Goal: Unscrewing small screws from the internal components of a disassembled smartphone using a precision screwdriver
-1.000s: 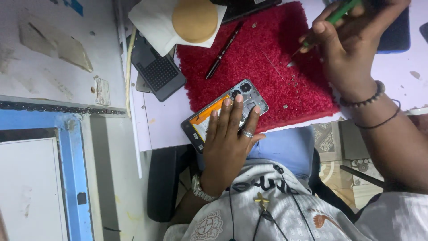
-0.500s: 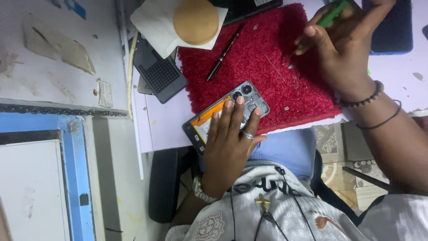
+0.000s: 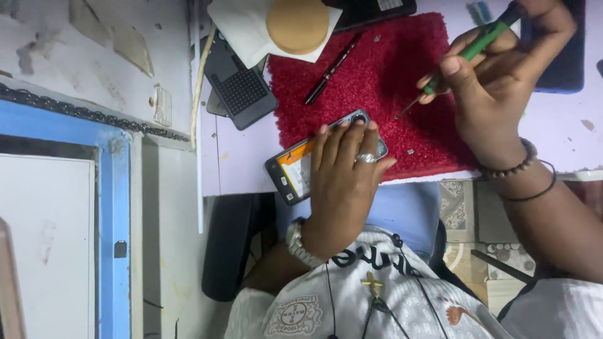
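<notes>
head view: left hand flat, fingers spread, pressing an opened phone at the near edge of the red mat; phone's left end hangs past the mat onto the pale desk. right hand pinches a green screwdriver, tip low over the mat, right of the phone. small screws loose on the mat. black pen farther back. no containers visible.

Opened phone lies flat, half on red mat; green screwdriver seemingly tilted.
</notes>
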